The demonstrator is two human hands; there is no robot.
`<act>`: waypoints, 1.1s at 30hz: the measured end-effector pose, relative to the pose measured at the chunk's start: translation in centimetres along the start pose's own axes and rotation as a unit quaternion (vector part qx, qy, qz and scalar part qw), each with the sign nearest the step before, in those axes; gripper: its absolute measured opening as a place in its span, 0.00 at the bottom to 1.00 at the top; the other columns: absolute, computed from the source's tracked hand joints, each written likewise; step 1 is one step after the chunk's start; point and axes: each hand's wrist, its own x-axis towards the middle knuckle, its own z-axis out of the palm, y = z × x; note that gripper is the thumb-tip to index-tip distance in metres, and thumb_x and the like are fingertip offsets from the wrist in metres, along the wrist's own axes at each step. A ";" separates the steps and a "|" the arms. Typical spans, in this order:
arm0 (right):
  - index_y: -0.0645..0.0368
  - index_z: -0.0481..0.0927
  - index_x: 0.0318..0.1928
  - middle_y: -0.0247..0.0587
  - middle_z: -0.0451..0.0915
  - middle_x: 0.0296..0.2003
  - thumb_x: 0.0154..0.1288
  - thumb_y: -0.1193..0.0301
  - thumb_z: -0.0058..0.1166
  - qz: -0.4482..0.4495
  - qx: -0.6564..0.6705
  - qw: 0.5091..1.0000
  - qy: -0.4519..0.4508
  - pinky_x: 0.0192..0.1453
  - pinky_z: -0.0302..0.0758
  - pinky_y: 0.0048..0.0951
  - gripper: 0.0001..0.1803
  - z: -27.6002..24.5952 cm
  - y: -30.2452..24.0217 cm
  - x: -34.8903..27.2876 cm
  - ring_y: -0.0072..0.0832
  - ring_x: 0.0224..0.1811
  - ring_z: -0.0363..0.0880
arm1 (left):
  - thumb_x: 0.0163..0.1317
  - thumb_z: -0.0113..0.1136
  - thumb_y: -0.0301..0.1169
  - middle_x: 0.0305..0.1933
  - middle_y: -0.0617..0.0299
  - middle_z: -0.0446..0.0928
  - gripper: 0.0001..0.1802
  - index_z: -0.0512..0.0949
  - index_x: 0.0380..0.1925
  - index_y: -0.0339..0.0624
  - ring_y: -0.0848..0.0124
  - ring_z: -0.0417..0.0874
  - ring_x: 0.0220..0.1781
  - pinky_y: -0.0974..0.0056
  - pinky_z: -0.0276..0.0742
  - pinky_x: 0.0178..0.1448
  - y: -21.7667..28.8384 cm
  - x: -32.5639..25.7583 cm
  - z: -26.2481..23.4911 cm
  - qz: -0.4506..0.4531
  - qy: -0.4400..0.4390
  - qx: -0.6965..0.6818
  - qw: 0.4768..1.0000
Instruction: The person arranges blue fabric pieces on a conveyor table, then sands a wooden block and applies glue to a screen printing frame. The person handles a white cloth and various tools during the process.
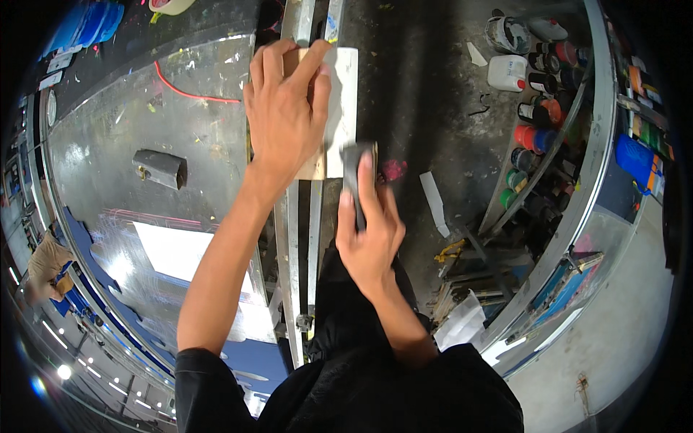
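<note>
My left hand (285,108) presses down on a flat white board (343,94), its fingers bent over the far end. The board has a pale wood-coloured part (312,169) under my wrist and lies across metal rails (289,238). In my right hand (372,238) is a dark grey block (352,162), held with the thumb on its left side and the index finger stretched along its top. The block, slightly blurred, is against the board's near right corner; whether it touches the edge I cannot tell.
Another dark block (160,168) lies on the stained table to the left, near a red cord (191,92) and a white sheet (170,249). Paint jars (534,137), a white jug (507,73) and a bucket (507,35) stand at right. A person (50,267) is at far left.
</note>
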 end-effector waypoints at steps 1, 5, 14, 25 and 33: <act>0.53 0.69 0.72 0.62 0.81 0.43 0.69 0.71 0.57 0.016 0.018 1.000 -0.003 0.40 0.82 0.48 0.32 0.4 -0.4 2.5 0.57 0.37 0.84 | 0.70 0.55 0.37 0.58 0.52 0.73 0.18 0.81 0.58 0.53 0.51 0.71 0.62 0.48 0.70 0.61 -0.1 -0.3 0.1 -0.002 0.005 -0.003 1.000; 0.55 0.76 0.65 0.59 0.78 0.34 0.70 0.66 0.56 0.036 -0.026 0.998 0.038 0.35 0.74 0.51 0.25 3.9 0.5 15.6 0.59 0.33 0.78 | 0.68 0.56 0.38 0.58 0.54 0.72 0.18 0.81 0.57 0.57 0.52 0.71 0.63 0.46 0.70 0.57 -0.5 0.3 0.8 0.012 0.014 -0.013 1.000; 0.58 0.73 0.69 0.60 0.82 0.45 0.66 0.75 0.58 0.040 0.044 0.998 -0.005 0.43 0.80 0.41 0.29 -0.9 -0.9 0.6 0.50 0.38 0.83 | 0.69 0.54 0.38 0.60 0.54 0.71 0.18 0.80 0.57 0.60 0.52 0.70 0.64 0.46 0.69 0.60 -0.7 -0.2 0.4 0.003 0.012 -0.007 1.000; 0.52 0.69 0.72 0.59 0.82 0.40 0.69 0.70 0.57 0.018 -0.003 1.000 0.001 0.41 0.81 0.48 0.31 -0.7 -1.0 -0.6 0.54 0.36 0.83 | 0.69 0.55 0.38 0.59 0.54 0.71 0.18 0.80 0.57 0.58 0.53 0.71 0.64 0.45 0.70 0.59 -0.8 -0.5 0.8 -0.001 0.015 -0.003 1.000; 0.58 0.77 0.63 0.62 0.81 0.36 0.70 0.67 0.54 0.032 -0.020 0.997 0.071 0.40 0.77 0.50 0.23 3.5 -0.4 15.2 0.58 0.37 0.81 | 0.69 0.55 0.39 0.59 0.55 0.71 0.18 0.80 0.57 0.58 0.53 0.70 0.65 0.46 0.69 0.59 -0.8 0.0 1.0 0.016 0.018 0.000 1.000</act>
